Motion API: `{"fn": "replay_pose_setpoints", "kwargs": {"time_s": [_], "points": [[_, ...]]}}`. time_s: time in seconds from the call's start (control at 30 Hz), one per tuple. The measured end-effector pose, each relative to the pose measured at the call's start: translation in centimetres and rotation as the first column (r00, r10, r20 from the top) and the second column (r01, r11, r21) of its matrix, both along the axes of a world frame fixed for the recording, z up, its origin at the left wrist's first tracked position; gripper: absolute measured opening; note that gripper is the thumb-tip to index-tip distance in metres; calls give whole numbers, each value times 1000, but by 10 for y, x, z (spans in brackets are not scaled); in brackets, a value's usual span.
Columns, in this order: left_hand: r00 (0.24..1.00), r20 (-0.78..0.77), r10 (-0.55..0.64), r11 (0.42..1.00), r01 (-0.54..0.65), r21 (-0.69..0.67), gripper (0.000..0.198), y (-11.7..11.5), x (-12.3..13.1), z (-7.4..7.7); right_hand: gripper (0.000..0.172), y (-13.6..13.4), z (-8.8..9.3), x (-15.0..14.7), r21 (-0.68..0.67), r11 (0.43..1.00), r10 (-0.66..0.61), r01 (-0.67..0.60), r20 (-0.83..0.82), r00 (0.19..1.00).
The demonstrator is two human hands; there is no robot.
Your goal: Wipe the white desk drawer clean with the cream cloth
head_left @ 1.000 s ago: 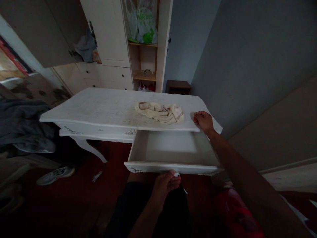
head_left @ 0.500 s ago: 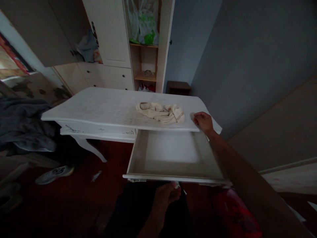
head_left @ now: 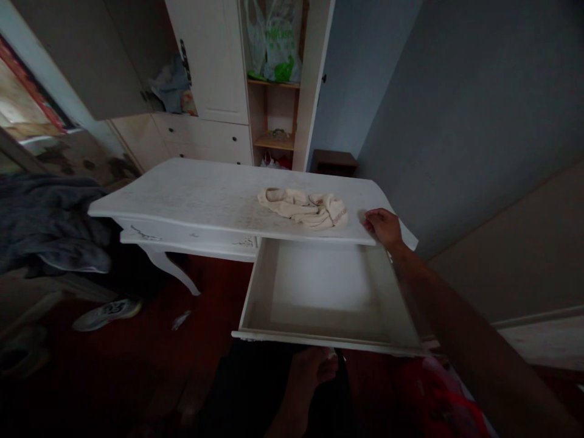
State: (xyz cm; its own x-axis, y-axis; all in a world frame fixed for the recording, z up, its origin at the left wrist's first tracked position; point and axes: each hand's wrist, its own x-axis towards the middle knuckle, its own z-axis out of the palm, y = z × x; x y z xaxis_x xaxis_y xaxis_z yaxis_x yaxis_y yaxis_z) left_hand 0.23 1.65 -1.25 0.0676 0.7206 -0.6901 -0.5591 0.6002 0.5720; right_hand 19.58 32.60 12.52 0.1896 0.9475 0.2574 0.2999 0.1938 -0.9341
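Observation:
A white table stands in front of me with its right drawer pulled far out and nothing inside. A crumpled cream cloth lies on the tabletop near the right end. My right hand rests on the table's front right edge, fingers curled over it, just right of the cloth. My left hand is under the drawer's front, fingers closed at the handle, which is mostly hidden.
A white wardrobe with open shelves and plastic bags stands behind the table. Dark clothing is piled at left, with a grey shoe on the red floor. A grey wall is at right.
The drawer has slid further out toward me, drawn by my left hand. My right hand stays on the table edge. The view has shifted slightly.

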Motion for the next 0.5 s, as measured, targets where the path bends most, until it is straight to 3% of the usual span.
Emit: {"fn": "replay_pose_setpoints", "kwargs": {"time_s": [0.27, 0.5], "points": [[999, 10, -34, 999, 34, 30, 42, -7, -2, 8, 19, -1, 0, -1, -2, 1000, -13, 13, 12, 1000], [999, 7, -52, 996, 52, 67, 49, -18, -7, 12, 23, -1, 1, 0, 4, 1000, 11, -11, 48, 999]]}}
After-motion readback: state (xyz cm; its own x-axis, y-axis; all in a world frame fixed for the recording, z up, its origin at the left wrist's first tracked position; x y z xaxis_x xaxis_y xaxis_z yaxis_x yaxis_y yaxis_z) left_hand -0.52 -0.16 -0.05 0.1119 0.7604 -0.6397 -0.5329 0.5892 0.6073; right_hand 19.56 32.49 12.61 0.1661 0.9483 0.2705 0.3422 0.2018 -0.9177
